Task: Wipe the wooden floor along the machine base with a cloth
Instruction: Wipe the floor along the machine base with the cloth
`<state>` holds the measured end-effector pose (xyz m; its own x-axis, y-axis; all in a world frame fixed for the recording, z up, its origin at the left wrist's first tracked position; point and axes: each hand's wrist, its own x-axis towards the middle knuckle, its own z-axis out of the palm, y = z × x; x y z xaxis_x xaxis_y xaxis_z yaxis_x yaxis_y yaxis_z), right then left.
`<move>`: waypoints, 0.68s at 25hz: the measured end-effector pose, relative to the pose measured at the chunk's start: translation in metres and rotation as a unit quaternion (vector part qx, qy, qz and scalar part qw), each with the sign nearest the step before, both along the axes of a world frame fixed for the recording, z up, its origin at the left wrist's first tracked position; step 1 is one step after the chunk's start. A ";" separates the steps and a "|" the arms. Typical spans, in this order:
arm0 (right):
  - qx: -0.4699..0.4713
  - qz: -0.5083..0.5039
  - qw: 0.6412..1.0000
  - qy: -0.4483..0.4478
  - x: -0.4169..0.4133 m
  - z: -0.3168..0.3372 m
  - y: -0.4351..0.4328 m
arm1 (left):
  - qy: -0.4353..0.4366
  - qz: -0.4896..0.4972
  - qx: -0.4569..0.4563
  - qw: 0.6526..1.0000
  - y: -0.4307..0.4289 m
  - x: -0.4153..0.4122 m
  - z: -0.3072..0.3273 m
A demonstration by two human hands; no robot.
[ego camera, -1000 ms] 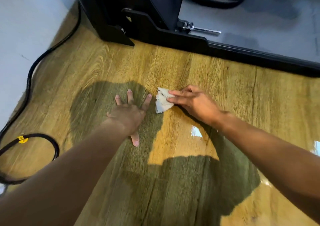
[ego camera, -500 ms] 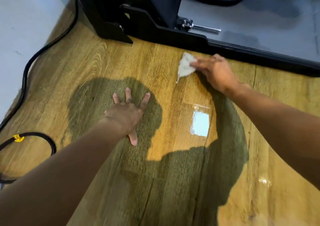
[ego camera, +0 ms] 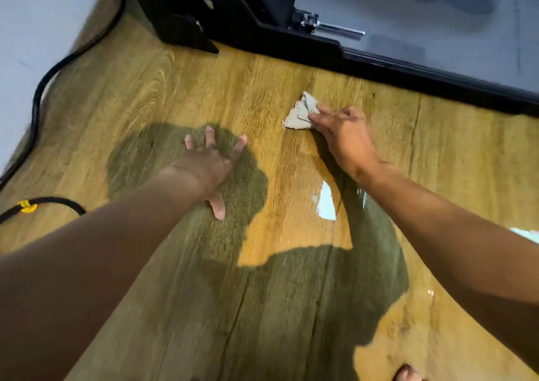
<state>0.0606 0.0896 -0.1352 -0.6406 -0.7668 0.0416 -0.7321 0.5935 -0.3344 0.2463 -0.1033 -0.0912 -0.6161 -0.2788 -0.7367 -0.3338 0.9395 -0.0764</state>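
Observation:
A small crumpled grey cloth lies on the wooden floor, a short way in front of the black machine base that runs across the top right. My right hand pinches the cloth's right edge with its fingertips and holds it against the boards. My left hand rests flat on the floor with fingers spread, to the left of the cloth and apart from it.
A black cable runs along the pale wall at the left and loops back with a yellow tag. A metal bolt sticks out above the base. A shiny glare patch lies below my right hand.
My right hand swept the cloth from beside my left hand up to the machine base, then drew it back a little. My left hand stayed planted.

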 end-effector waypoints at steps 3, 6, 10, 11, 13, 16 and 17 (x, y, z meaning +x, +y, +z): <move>-0.011 0.126 0.992 -0.019 0.095 -0.009 0.043 | 0.009 -0.003 -0.007 1.000 0.000 0.000 -0.002; 0.009 0.210 0.977 -0.014 0.097 0.006 0.053 | 0.019 -0.006 -0.009 1.000 0.000 0.001 -0.004; -0.001 0.055 0.998 -0.007 0.092 0.010 0.035 | 0.024 -0.019 -0.014 0.999 -0.002 0.002 -0.002; -0.005 0.096 0.995 -0.008 0.117 0.004 0.048 | 0.023 -0.021 -0.014 0.999 -0.001 0.002 -0.001; -0.025 0.246 0.969 -0.003 0.165 0.000 0.086 | 0.018 -0.016 -0.014 1.000 -0.001 0.001 -0.001; -0.017 0.303 0.953 0.008 0.151 0.004 0.090 | 0.008 -0.010 -0.011 1.000 0.000 0.000 0.001; -0.025 0.238 0.971 0.000 0.139 0.006 0.078 | 0.008 -0.012 -0.011 1.000 0.001 0.000 0.002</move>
